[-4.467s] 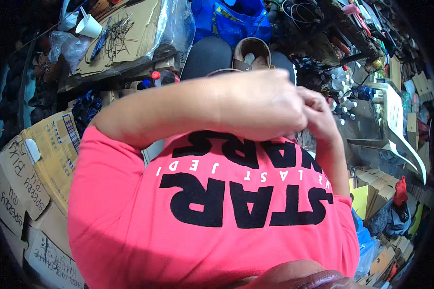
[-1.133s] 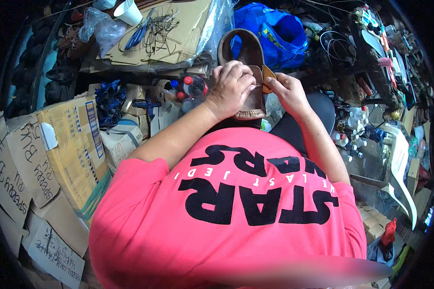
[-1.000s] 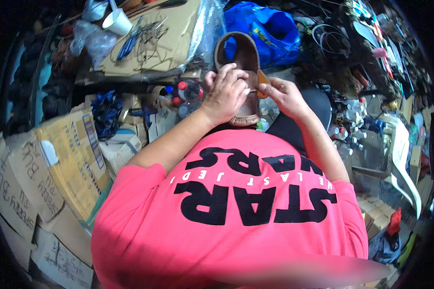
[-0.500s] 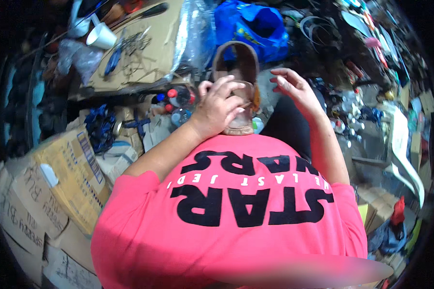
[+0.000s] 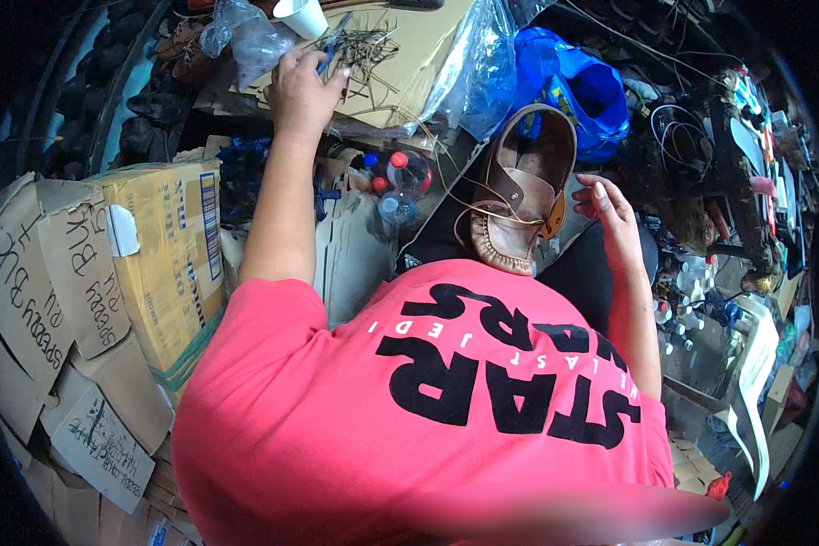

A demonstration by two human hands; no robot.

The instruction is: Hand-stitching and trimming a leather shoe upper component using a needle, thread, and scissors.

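My left hand (image 5: 302, 96) is stretched far forward to a cardboard sheet (image 5: 419, 55), its thumb and fingers apart at the blue handle of a slim tool (image 5: 334, 43). Whether the fingertips touch the handle I cannot tell. A pile of thin brown lace pieces (image 5: 373, 68) lies just right of it. On my lap rests a brown leather moccasin shoe (image 5: 514, 214), its toe towards me and a thin lace loose across it. Beside the shoe's right edge, my right hand (image 5: 610, 214) hovers with loosely bent fingers and nothing seen in it.
A white cup (image 5: 300, 16) and a clear plastic bag (image 5: 257, 50) stand beyond my left hand. Plastic bottles (image 5: 405, 177) with red caps sit left of the shoe. A blue bag (image 5: 573, 86) lies behind it. Cardboard boxes (image 5: 159, 264) fill the left; small bottles (image 5: 687, 305) crowd the right.
My left hand has let go of the shoe and reached forward and left to the blue-handled tool. My right hand stays beside the shoe. The view has swung left.
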